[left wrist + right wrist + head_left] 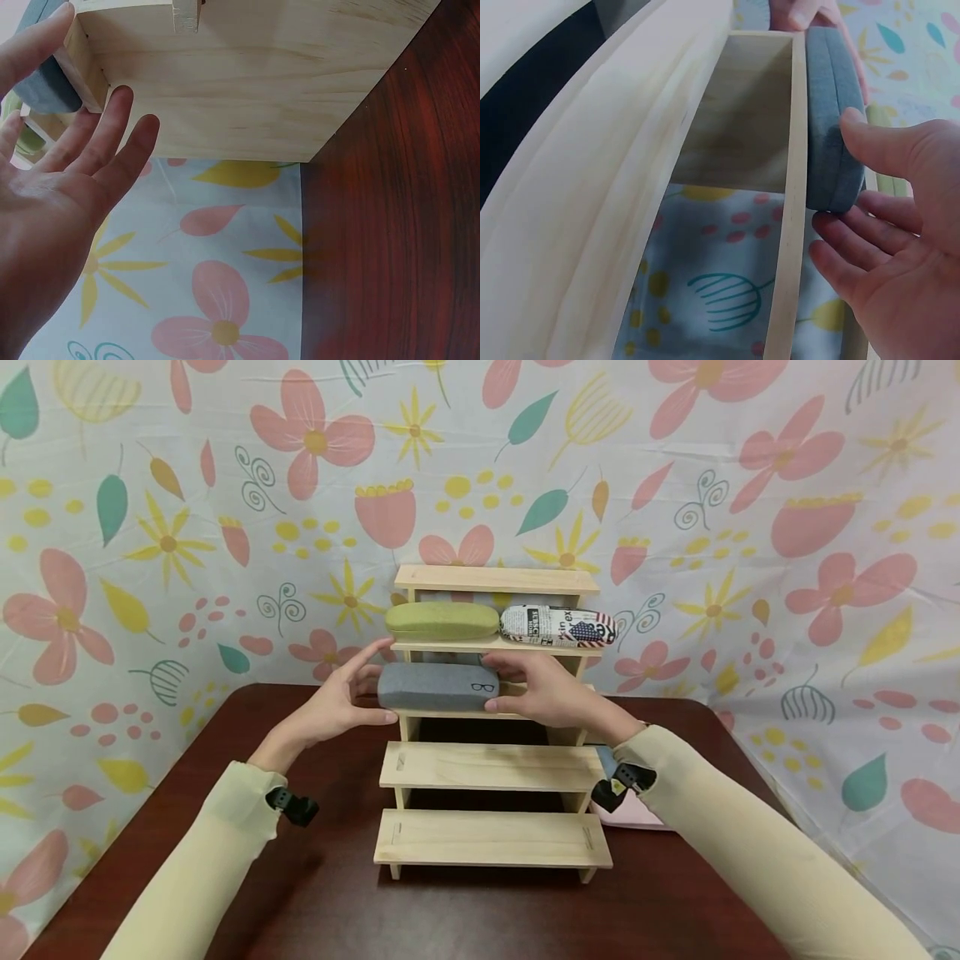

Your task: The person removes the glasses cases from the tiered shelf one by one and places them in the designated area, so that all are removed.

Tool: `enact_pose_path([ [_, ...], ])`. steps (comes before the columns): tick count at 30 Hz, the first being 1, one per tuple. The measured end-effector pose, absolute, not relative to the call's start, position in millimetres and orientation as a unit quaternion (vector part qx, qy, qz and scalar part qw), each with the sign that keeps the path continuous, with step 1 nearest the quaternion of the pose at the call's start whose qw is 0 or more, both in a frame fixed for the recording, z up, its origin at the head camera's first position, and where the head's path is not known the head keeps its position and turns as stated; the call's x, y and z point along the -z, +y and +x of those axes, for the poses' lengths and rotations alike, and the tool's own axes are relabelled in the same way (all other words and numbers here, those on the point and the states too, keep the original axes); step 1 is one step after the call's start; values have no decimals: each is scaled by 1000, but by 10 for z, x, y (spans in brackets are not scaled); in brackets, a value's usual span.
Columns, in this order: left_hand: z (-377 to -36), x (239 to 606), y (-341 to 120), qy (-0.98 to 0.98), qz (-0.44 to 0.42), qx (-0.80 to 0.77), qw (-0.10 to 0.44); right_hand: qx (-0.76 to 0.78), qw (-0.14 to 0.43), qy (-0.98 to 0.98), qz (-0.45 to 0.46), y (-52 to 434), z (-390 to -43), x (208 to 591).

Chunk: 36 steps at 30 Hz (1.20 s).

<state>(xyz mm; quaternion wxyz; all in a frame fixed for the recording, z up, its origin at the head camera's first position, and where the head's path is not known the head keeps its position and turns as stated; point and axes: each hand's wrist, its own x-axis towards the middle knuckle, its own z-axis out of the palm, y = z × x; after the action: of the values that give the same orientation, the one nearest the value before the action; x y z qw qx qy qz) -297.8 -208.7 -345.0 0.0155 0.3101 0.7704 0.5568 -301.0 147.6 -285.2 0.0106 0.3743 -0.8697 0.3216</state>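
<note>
A grey-blue glasses case (438, 687) with a small glasses print lies on the third tier of a stepped wooden rack (491, 767). My left hand (333, 697) is spread around the case's left end, thumb low in front. At the right end, my right hand (547, 689) has its thumb (877, 142) against the case's front face and loosely extended fingers beside the end. One tier up lie a yellow-green glasses case (442, 621) and a glasses case with newspaper and flag print (557, 627), end to end.
The rack stands on a dark red-brown table (315, 877). Behind it hangs a floral cloth (480, 460). Something pale pink and flat (633, 814) lies right of the rack, partly hidden by the right forearm. A wooden side panel (247, 82) fills much of the left wrist view.
</note>
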Motion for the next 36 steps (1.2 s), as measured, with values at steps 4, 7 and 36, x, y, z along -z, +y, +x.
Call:
enact_pose_path([
  [4,-2978,3446,-2086,768,309,-561,20,-323,15,-873,365,1559,-2985,2856],
  [7,-2986,3449,-2089,765,310,-564,22,-327,4,-878,350,1657,-2950,2851],
  [36,-2991,3464,-2064,762,307,-570,25,-312,-28,-899,306,1835,-2941,2871],
])
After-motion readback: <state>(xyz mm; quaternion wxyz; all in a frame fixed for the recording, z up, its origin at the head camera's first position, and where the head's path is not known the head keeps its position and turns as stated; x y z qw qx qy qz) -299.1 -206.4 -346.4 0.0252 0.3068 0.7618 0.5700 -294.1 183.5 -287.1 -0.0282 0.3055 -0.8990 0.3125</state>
